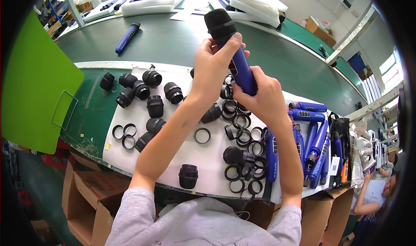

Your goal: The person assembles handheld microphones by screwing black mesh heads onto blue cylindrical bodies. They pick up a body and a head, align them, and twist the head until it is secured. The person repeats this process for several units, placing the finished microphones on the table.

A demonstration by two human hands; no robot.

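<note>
Above the worktable (173, 168), both hands (236, 72), gripping blue microphone (243, 70)

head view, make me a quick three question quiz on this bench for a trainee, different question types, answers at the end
1. Multiple choice: which hand is nearer the black grille of the held microphone?
A) right
B) left
C) both equally near

2. Fill in the word: three thin black ____ lie grouped near the left edge of the white sheet.

3. True or false: the lone microphone on the green surface beyond the white sheet lies on its side.

Key:
1. B: the left hand grips just below the grille.
2. rings
3. True
</note>
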